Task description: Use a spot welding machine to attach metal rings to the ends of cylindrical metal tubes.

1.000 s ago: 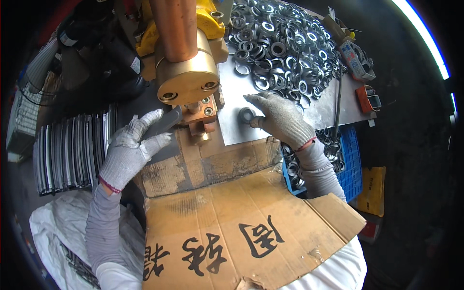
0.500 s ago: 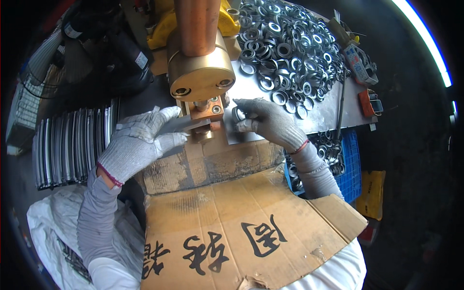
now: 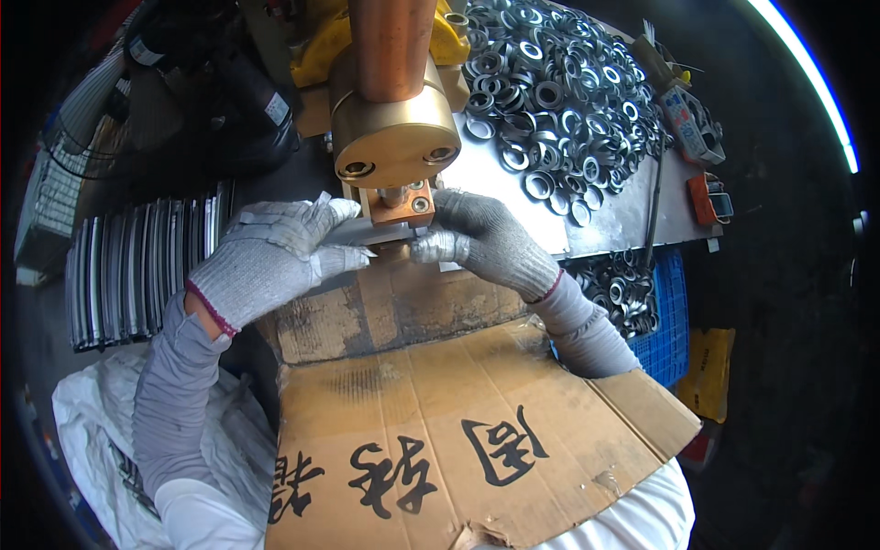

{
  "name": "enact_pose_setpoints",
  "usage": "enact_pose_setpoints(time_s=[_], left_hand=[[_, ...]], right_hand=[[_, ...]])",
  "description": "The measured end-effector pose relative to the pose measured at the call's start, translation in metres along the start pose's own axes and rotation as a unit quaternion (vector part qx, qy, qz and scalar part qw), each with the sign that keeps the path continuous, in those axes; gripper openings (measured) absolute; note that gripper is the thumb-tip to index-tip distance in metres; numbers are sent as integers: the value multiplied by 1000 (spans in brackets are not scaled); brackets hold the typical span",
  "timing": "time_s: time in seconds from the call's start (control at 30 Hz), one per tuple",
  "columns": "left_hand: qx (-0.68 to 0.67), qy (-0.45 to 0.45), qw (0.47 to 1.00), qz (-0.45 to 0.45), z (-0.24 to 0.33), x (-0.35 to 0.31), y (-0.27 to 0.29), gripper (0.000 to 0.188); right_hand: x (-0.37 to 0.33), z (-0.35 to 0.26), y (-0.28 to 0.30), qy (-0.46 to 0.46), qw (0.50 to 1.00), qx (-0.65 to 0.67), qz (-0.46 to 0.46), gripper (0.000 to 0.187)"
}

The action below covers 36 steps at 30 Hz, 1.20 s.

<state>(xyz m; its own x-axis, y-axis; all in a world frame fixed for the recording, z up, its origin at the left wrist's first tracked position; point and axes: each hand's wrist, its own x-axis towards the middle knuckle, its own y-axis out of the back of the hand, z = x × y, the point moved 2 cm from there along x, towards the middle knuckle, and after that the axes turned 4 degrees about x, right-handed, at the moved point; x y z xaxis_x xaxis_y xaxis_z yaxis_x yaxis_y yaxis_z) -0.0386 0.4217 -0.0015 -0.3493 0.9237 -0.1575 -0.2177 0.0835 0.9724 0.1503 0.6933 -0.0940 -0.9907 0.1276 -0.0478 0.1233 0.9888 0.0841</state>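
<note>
One gloved left hand (image 3: 275,252) and one gloved right hand (image 3: 490,240) face each other across a copper block (image 3: 403,209), under the brass head (image 3: 394,142) of a machine with a thick copper column (image 3: 392,46). The left holds a flat grey strip (image 3: 385,235) between spaced thumb and fingers; the strip's visible part lies at the near side of the block. The right is bent narrowly beside the block, and what its fingers hold cannot be told.

The metal tabletop (image 3: 591,229) shines to the right, its far part covered by a heap of dark metal rings (image 3: 559,101). An orange box (image 3: 709,199) stands near its right edge. Below that side, a blue crate (image 3: 674,321) carries more rings (image 3: 623,293), with a yellow packet (image 3: 706,367) just beyond. A stained, creased cardboard sheet (image 3: 440,403) covers the lap. Leftward, long grey strips (image 3: 147,275) stand in a row above a crumpled white sack (image 3: 96,412). Around this the room is dark, with a bright light tube (image 3: 811,78) at upper right.
</note>
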Motion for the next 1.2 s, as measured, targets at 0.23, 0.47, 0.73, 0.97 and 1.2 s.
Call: enact_pose_setpoints(time_s=[0.23,0.47,0.73,0.97,1.2], left_hand=[[2,-1,1000,-15,-2,2,1,82],[-26,60,995,-73,3,-1,4,90],[-104,70,988,-92,-25,4,3,80],[-63,55,993,-80,-25,2,4,79],[-99,18,994,-38,-17,-8,4,69]], right_hand=[[2,4,2,66,993,-92,-18,77],[-3,-17,-6,41,988,-148,4,78],[-5,-31,-10,94,979,-181,11,78],[-5,-28,-12,129,969,-212,20,71],[-4,-35,-8,111,978,-178,0,78]])
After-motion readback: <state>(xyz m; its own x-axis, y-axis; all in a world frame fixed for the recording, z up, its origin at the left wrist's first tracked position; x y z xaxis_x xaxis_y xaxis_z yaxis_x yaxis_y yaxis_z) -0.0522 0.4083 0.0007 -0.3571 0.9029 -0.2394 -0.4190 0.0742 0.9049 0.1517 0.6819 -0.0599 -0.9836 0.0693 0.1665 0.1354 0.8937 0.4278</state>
